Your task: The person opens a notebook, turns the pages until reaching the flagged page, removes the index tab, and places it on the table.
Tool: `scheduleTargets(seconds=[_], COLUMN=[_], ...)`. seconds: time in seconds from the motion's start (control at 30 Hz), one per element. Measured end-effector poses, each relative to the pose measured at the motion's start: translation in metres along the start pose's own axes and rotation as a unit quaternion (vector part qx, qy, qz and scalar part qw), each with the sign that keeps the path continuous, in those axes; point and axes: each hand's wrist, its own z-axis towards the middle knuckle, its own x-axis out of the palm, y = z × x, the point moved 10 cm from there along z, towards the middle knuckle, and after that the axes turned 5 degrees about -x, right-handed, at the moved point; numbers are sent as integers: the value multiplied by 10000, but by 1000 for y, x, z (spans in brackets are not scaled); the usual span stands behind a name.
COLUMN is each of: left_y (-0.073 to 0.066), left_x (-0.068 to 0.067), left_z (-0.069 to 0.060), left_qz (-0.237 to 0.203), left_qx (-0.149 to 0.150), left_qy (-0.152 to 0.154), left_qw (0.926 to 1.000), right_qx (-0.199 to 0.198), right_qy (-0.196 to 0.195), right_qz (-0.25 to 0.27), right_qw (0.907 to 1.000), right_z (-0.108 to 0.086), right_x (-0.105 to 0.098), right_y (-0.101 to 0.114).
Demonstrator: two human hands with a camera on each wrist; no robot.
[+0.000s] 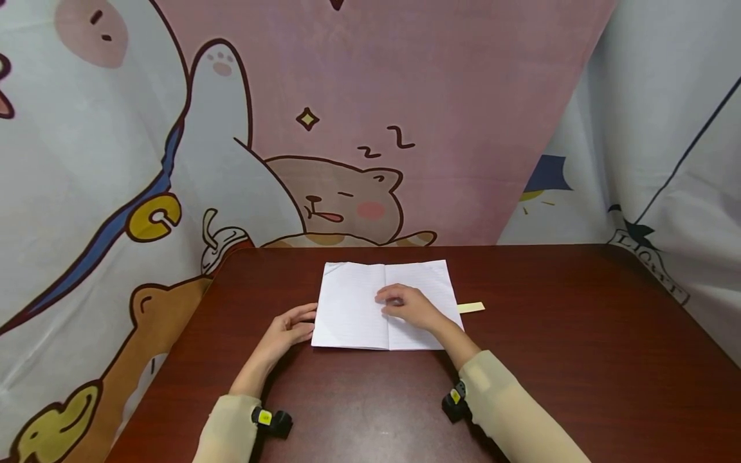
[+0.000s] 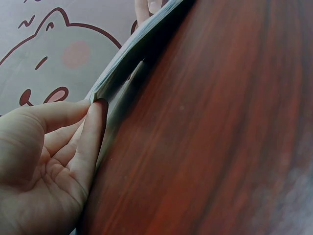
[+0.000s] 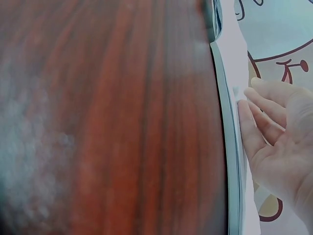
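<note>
An open notebook (image 1: 353, 308) with white, faintly lined pages lies on the brown table. At its left edge my left hand (image 1: 286, 331) pinches the covers and pages between thumb and finger, and in the left wrist view that edge of the notebook (image 2: 132, 51) is lifted a little off the wood. My right hand (image 1: 413, 307) is over the right page by the centre fold. Its loosely bent fingers (image 3: 249, 122) touch the paper in the right wrist view, gripping nothing. A pale yellow paper strip (image 1: 471, 307) sticks out past the notebook's right side.
The dark reddish-brown table (image 1: 579, 360) extends around the notebook on both sides and in front. Behind it hangs a cartoon-printed cloth (image 1: 463, 128), with more white fabric (image 1: 677, 161) on the right. Each wrist wears a black camera, the left camera (image 1: 280, 424) close above the tabletop.
</note>
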Motion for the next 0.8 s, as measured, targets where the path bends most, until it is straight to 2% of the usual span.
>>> scheduleTargets(seconds=[0.23,0.43,0.8], left_y=[1,2,4], left_x=[0,0,0], left_z=[0,0,2], left_qz=[-77,-17,-20], left_qx=[-67,4,-70], left_qy=[-5,31,45], left_qw=[9999,10000,10000], right_qx=[55,148,283], right_qy=[80,84,-169], right_qz=[-105,-23,44], right_qw=[9999,9999,9994], right_z=[0,0,-1], right_x=[2,2,-7], right_y=[-1,-2,-6])
